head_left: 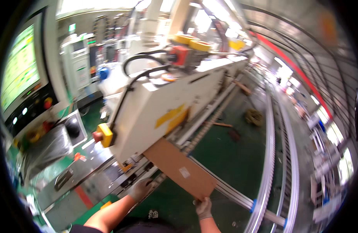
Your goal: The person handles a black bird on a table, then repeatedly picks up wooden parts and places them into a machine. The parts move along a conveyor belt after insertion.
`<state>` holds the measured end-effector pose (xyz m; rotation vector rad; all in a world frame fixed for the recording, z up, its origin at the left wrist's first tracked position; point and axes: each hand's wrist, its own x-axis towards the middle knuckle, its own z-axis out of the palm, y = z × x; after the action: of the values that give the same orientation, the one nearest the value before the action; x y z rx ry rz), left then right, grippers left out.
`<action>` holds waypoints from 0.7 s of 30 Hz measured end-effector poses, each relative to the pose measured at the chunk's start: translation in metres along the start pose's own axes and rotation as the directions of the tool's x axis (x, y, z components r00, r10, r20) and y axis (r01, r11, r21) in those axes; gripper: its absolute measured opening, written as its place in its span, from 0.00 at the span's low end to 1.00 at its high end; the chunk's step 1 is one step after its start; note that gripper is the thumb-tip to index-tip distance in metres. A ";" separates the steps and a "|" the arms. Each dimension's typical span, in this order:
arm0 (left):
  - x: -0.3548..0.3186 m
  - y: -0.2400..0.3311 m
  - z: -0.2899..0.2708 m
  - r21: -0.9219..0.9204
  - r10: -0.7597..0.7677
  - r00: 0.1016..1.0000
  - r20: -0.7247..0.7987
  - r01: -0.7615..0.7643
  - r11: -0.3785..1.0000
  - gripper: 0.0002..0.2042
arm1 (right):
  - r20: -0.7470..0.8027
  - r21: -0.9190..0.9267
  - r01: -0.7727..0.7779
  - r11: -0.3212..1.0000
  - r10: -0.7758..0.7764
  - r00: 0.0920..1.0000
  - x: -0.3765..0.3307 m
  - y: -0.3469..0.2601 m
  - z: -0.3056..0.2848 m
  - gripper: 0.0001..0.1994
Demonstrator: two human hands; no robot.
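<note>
A long brown panel (179, 169) with a small white label lies slanted, its far left end against or under a white machine housing (148, 116). My right hand (204, 208), in a pale glove, is closed on the panel's near right corner. My left hand (140, 189), also gloved, is at the chain-like rail (159, 179) below the housing, apart from the panel. Its fingers look stretched out with nothing visible in them, though they are somewhat blurred. A metal cross rail (229, 191) runs past the panel's right edge.
A red button on a yellow box (104, 135) sticks out from the housing's near end. To the left are a lit screen (21, 64) and a steel machine bed (62, 200). Long curved rails (269, 155) run along the right over a green floor (225, 155).
</note>
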<state>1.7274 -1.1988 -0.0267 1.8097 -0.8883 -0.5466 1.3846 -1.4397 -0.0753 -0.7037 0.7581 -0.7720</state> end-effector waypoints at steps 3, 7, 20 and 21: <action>-0.025 0.035 -0.036 0.295 -0.266 0.929 0.259 0.187 0.937 0.32 | -0.234 0.063 -0.184 0.981 0.194 0.953 -0.068 0.016 0.071 0.10; -0.065 0.037 -0.049 0.354 -0.050 0.962 0.269 -0.051 0.934 0.43 | -0.188 -0.375 -0.312 0.873 0.259 0.948 -0.185 0.092 0.043 0.16; -0.059 -0.001 -0.045 0.151 -0.063 0.949 0.310 0.016 0.988 0.43 | -0.365 -0.924 -0.327 0.196 -0.205 0.908 -0.574 0.121 0.001 0.12; -0.059 0.002 -0.046 0.151 -0.057 0.945 0.322 0.008 0.988 0.43 | -0.387 -0.917 -0.338 0.210 -0.268 0.883 -0.598 0.125 -0.006 0.12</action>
<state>1.7220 -1.1263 -0.0086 1.9012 -1.1500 -0.8378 1.1288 -0.8934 0.0201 -1.7157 1.8179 -0.2756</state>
